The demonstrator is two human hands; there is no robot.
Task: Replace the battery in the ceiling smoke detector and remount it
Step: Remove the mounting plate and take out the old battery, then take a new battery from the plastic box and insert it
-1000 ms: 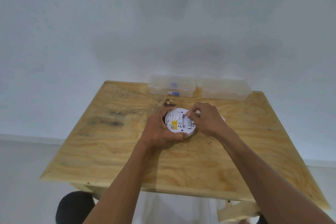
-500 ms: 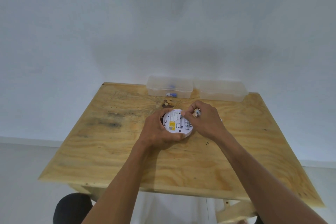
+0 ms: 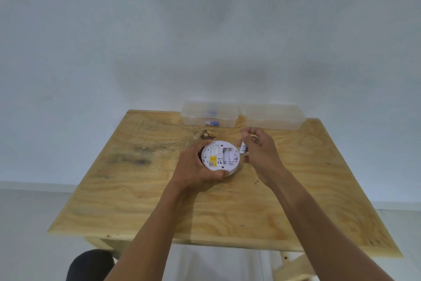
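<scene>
White smoke detector (image 3: 220, 156): round, back side up, held just above the middle of the wooden table (image 3: 159, 201); a yellow sticker and open battery slots show
Battery (image 3: 243, 150): small and white, just to the right of the detector, out of the slots
Left hand (image 3: 196, 166): fingers curl around the detector's rim and grip it
Right hand (image 3: 258, 150): thumb and fingers pinch the battery
Left clear box (image 3: 209, 116): at the far edge of the table, with small blue and white things inside
Right clear box (image 3: 274, 117): beside the first one, lid closed
</scene>
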